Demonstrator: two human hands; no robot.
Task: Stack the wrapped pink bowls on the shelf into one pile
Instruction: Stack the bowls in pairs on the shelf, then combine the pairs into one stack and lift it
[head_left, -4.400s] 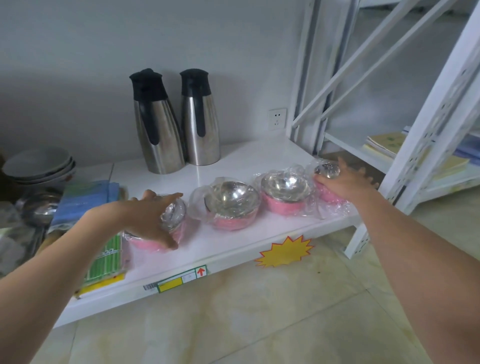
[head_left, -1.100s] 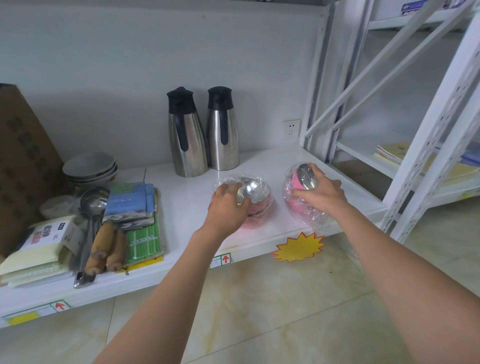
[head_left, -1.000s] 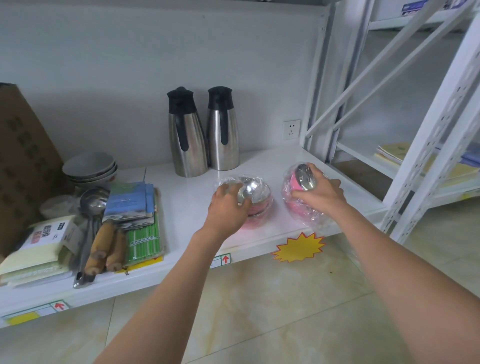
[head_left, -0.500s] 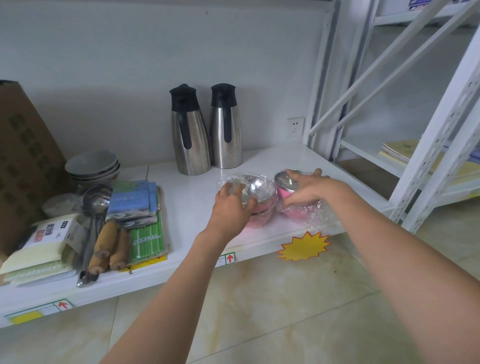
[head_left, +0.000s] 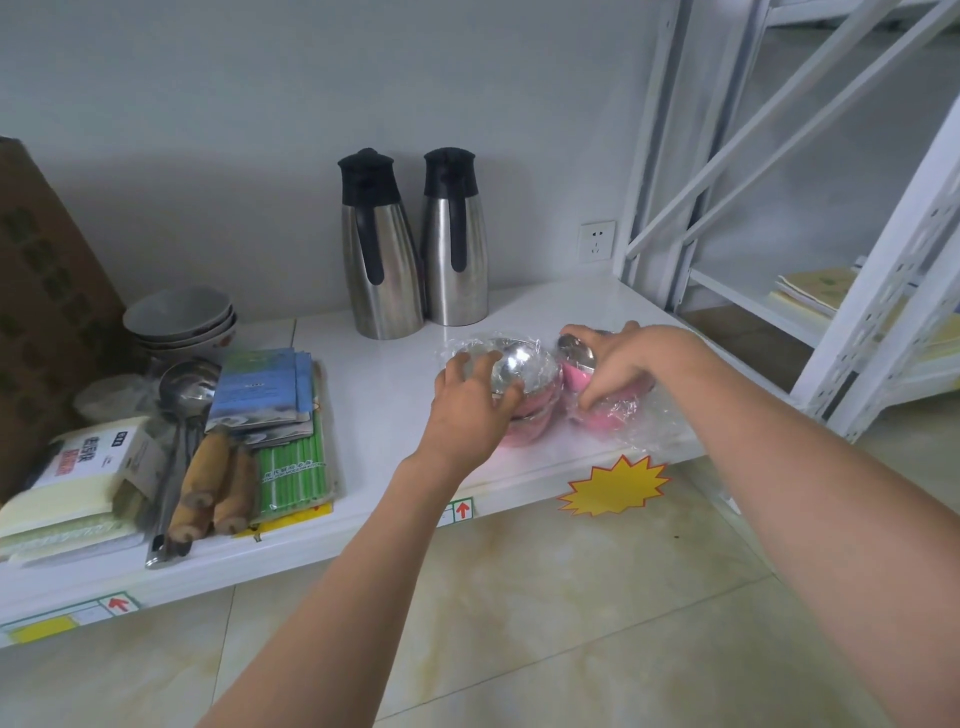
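A pile of wrapped pink bowls (head_left: 530, 395) with shiny steel insides sits near the front edge of the white shelf (head_left: 384, 415). My left hand (head_left: 470, 402) grips the pile's left rim. Right beside it, my right hand (head_left: 618, 366) clasps another wrapped pink bowl (head_left: 605, 410) from above, its plastic wrap spreading over the shelf. That bowl's bottom looks level with the shelf, touching the pile's right side. My fingers hide most of its rim.
Two steel thermos jugs (head_left: 410, 244) stand behind the bowls by the wall. To the left lie packets, ladles (head_left: 179, 415), green straws and stacked ceramic bowls (head_left: 182, 322). A white rack frame (head_left: 878, 291) rises at the right. Tiled floor lies below.
My right hand has carried its wrapped bowl left and down, from tilted in the air to beside the pile. The left hand has stayed on the pile.
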